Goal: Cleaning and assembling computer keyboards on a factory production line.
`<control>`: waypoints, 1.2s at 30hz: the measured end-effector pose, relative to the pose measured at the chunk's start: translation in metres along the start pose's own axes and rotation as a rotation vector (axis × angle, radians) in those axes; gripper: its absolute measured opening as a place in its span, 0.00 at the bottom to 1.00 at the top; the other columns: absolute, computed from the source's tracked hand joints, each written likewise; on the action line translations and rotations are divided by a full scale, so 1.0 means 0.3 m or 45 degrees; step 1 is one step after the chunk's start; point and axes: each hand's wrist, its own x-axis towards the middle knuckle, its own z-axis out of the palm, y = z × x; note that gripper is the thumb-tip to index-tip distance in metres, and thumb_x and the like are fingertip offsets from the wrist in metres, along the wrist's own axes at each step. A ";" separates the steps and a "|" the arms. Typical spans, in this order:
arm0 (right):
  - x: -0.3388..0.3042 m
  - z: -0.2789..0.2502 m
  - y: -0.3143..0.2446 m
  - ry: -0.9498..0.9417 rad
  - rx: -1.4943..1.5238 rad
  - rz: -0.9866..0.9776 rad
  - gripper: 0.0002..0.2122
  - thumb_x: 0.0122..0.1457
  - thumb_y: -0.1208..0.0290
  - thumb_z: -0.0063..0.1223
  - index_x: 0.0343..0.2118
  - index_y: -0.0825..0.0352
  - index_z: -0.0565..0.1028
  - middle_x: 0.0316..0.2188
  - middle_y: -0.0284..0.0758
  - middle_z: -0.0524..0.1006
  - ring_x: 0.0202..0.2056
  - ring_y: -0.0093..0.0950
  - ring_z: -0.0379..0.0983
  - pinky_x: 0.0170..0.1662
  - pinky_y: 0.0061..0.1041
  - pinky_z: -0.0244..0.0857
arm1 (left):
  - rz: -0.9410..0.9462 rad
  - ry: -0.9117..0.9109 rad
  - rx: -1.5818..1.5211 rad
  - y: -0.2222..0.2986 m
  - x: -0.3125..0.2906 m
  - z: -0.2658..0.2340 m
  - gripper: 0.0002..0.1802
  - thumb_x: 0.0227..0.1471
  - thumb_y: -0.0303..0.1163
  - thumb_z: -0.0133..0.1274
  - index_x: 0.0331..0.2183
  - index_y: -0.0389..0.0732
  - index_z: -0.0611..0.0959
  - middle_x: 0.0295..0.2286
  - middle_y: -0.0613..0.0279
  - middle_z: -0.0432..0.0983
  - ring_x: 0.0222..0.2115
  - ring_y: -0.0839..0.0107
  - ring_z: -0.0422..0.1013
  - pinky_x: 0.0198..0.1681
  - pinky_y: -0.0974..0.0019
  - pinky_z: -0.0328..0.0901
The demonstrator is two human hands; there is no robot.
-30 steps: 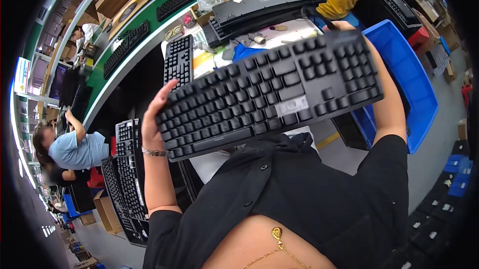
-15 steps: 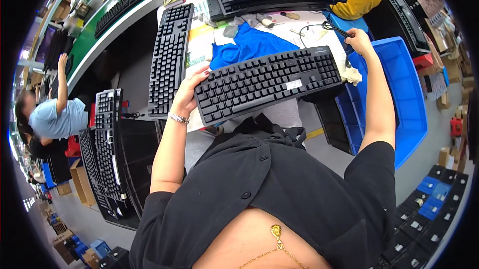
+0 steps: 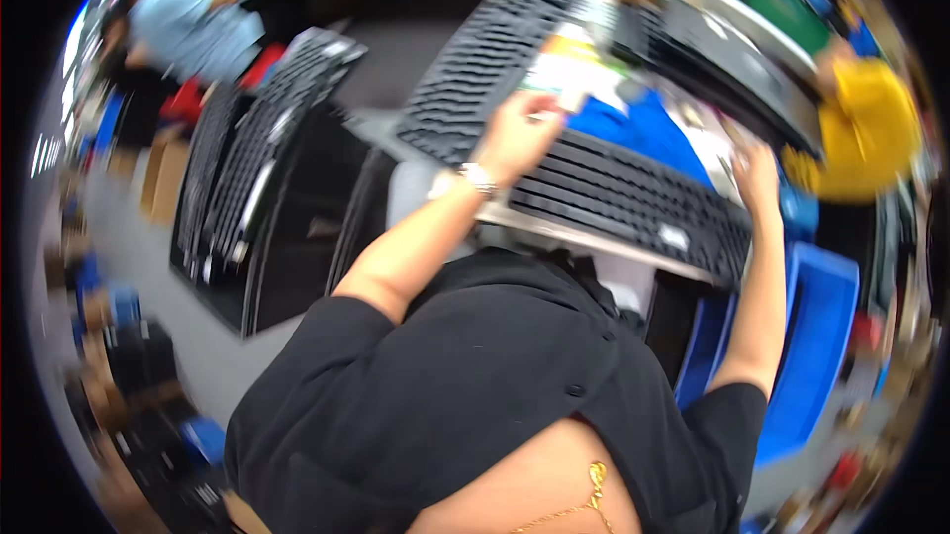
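Black keyboard [image 3: 623, 193], one, full-length, with a small white label [image 3: 674, 236] near its right end: lying along the front edge of a worktable [image 3: 594, 242], right of centre in the frame. Left hand [image 3: 520, 138], silvery bracelet [image 3: 480, 181] at the wrist: at the keyboard's left end, fingers bent; motion blur, cannot tell whether they grasp anything. Right hand [image 3: 756, 178]: by the keyboard's right end, fingers curled; likewise blurred, grip cannot be told. Second keyboard [image 3: 485, 69]: slantwise, upper centre. Blue cloth [image 3: 643, 133]: crumpled, just behind the first keyboard. Dark stacked keyboards [image 3: 732, 54]: upper right. Blue crate [image 3: 816, 356]: lower right. Person in yellow [image 3: 871, 128]: right edge.
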 end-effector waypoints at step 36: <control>0.112 -0.166 -0.463 0.337 0.386 0.196 0.11 0.55 0.74 0.53 0.41 0.70 0.76 0.34 0.40 0.78 0.35 0.35 0.74 0.43 0.29 0.70 | 0.165 0.511 1.735 -0.276 -0.322 -1.209 0.36 0.46 0.42 0.63 0.58 0.55 0.72 0.60 0.50 0.58 0.64 0.45 0.48 0.67 0.42 0.43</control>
